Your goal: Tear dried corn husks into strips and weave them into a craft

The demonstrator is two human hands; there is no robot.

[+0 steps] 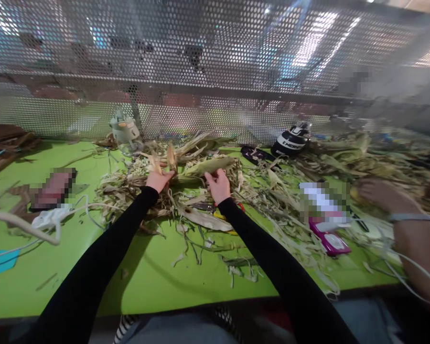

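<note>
My right hand pinches a broad pale-green corn husk between thumb and fingers, above a heap of dry husk strips. To its left, my left hand has thumb and fingers closed on a brownish dried husk piece that stands upright; part of its grip is hidden. Loose husk shreds lie around and under both hands. Below my right hand, a tool with red and yellow handles is partly covered by husks and my wrist.
A perforated metal screen rises behind the green table. On the left are a phone, a white power strip and a pale bottle. Rightward stand a black-and-white cup, a magenta device and another person's arm.
</note>
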